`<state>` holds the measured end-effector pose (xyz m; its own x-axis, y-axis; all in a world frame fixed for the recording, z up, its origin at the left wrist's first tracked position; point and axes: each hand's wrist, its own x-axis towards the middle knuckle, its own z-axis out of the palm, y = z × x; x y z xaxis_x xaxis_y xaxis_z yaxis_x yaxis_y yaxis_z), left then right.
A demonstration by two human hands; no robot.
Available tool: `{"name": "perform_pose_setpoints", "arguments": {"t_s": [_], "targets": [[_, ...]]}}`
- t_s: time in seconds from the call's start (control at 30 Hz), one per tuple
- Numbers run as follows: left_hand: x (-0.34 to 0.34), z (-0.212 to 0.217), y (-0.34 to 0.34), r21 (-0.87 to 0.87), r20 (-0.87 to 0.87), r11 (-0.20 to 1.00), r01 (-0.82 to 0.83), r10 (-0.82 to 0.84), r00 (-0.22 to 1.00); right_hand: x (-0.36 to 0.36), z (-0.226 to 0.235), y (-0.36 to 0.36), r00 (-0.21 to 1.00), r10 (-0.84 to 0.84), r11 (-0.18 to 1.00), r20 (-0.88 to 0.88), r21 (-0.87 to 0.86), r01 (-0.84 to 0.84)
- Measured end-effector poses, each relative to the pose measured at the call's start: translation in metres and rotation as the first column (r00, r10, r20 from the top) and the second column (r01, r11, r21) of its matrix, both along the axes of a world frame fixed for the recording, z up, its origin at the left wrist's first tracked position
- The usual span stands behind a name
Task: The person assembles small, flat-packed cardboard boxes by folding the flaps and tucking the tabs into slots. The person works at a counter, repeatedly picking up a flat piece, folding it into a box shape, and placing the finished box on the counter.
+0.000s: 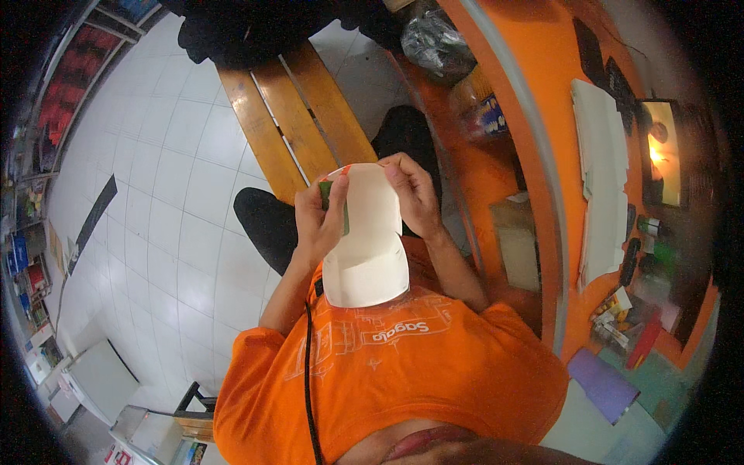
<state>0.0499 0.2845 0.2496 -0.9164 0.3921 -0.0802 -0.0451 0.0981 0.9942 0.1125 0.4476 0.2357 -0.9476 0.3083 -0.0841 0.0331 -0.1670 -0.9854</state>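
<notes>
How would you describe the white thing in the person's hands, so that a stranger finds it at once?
Start at the wooden bench over the white tiled floor; just below its near end, both hands meet. The left hand and the right hand hold a white folded cardboard piece with orange and green at its top edge. Unlike the flat white sheets on the orange counter, it is curved and held up.

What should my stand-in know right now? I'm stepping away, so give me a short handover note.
Left hand: grip on the left edge of the white card box, thumb across a green part.
Right hand: pinching the box's top right edge.
The box is held over the lap, above the wooden bench.
Done: box partly shaped, sides curved up.
Left: seemingly the top end, which is not closed yet.
</notes>
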Motion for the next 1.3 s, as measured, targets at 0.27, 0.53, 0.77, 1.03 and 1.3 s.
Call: {"name": "perform_pose_setpoints", "arguments": {"t_s": [0.27, 0.53, 0.77, 1.03, 1.3], "targets": [[0.004, 0.006, 0.002, -0.078, -0.282, 0.997, -0.014, -0.009, 0.959, 0.004, 0.007, -0.004, 1.000, -0.001, 0.992, -0.001, 0.123, 0.001], [0.004, -0.003, 0.006, -0.108, -0.250, 0.992, -0.059, 0.030, 0.968, 0.001, 0.024, 0.000, 0.995, -0.048, 0.968, -0.088, 0.242, 0.068], [-0.008, -0.003, 0.014, 0.056, -0.329, 0.987, -0.150, 0.160, 0.931, 0.023, -0.024, 0.005, 0.968, 0.217, 0.976, -0.125, 0.011, -0.217], [0.007, -0.024, -0.043, -0.406, -0.094, 0.835, 0.371, -0.442, 0.892, 0.044, -0.031, 0.015, 0.990, 0.104, 0.915, -0.096, 0.399, -0.058], [0.050, -0.013, -0.018, -0.275, 0.034, 0.958, -0.084, 0.098, 0.995, 0.065, 0.000, 0.000, 1.000, -0.008, 0.909, 0.016, 0.417, 0.000]]}}
